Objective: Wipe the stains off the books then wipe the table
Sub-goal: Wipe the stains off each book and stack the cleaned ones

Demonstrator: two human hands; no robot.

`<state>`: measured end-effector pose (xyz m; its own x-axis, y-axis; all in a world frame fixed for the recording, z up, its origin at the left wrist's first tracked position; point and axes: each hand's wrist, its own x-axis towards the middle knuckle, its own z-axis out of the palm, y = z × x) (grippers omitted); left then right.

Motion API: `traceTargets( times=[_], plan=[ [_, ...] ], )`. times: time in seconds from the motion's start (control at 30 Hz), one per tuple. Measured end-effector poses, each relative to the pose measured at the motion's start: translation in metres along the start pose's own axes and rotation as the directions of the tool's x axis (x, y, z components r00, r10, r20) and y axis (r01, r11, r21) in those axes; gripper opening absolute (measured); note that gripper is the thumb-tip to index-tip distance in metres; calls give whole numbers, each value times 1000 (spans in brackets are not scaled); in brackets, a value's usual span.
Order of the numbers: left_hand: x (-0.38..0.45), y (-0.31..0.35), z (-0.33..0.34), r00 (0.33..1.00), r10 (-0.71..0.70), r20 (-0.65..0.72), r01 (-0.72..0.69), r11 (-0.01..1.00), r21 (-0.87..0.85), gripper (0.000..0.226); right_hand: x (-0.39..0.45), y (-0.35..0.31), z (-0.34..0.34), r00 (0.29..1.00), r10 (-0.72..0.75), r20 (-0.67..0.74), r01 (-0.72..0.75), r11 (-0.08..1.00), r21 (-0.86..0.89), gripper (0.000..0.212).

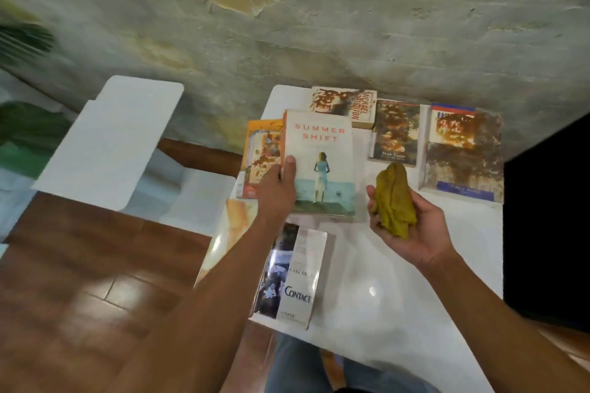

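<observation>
My left hand (281, 187) grips the lower left edge of the "Summer Shift" book (322, 163), thumb on its cover, holding it above the white table (399, 281). My right hand (405, 226) holds a bunched yellow-green cloth (394, 201) to the right of that book. Stained books lie around: an orange one (260, 156) under the held book's left side, a "Michael Crichton" one (344, 105) at the back, a "Mark Twain" one (396, 134), and a large heavily stained one (463, 153) at the right. The "Contact" book (292, 277) lies near the front edge.
A white chair (105, 143) stands left of the table on a wooden floor (79, 281). A rough grey wall (287, 25) runs behind the table. A black object (546, 217) borders the table's right side. A thin glossy booklet (230, 233) lies at the table's left edge.
</observation>
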<state>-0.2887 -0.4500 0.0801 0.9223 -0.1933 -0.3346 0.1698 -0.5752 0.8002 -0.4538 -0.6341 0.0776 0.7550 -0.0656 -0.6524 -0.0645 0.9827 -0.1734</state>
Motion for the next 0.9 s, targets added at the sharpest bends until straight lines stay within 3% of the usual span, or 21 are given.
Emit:
traceTargets(
  times=[0.1,0.33,0.5,0.73,0.9],
  plan=[
    [-2,-6,-42,1000,30,8,-30,999,-45,50,4,11,17,1000,17,5,-17,1000,7,46],
    [-30,-61,-131,993,-85,78,94,988,-122,58,6,37,51,996,45,77,-47,999,13,39],
    [-52,-99,-162,972,-136,194,173,966,-193,51,8,58,63,990,103,98,-104,995,7,41],
    [-54,-137,-172,921,-215,324,267,956,-125,50,13,85,70,998,58,26,-58,998,7,51],
    [-43,-158,-181,900,-209,383,232,973,-15,58,13,101,70,999,40,35,-42,998,42,48]
  ],
)
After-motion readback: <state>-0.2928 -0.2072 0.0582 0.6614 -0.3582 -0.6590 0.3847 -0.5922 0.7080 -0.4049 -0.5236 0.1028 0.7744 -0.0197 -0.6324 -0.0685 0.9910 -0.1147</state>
